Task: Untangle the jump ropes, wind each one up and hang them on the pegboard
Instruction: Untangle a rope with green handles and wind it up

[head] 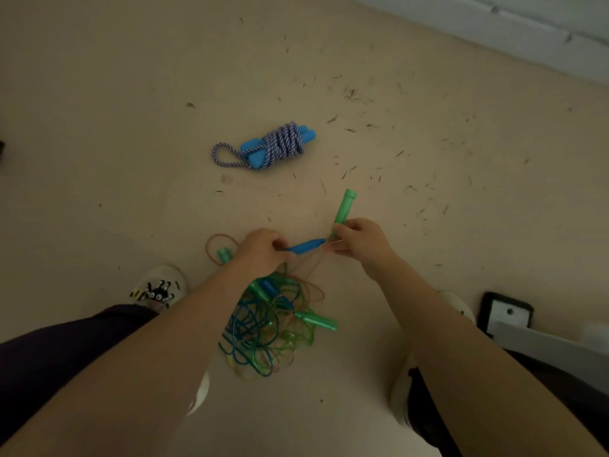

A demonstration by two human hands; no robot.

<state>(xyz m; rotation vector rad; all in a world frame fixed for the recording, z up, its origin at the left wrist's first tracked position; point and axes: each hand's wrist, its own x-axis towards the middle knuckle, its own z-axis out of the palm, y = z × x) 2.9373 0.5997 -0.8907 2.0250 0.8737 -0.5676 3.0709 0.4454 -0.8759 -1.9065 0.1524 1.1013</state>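
A tangle of thin blue, green and orange jump ropes (267,334) lies on the beige floor below my hands, with green and blue handles in it. My left hand (263,250) grips a blue handle (304,246) that points right. My right hand (357,239) grips a green handle (344,206) that sticks up and away. An orange cord runs between my hands down into the tangle. Farther off lies a wound blue-and-white rope with blue handles (273,145). No pegboard is in view.
My shoes (158,290) stand on either side of the tangle. A black-framed object (506,313) sits at the right, beside a pale box edge (540,344). A white wall base (527,31) runs across the top right. Small debris is scattered over the floor.
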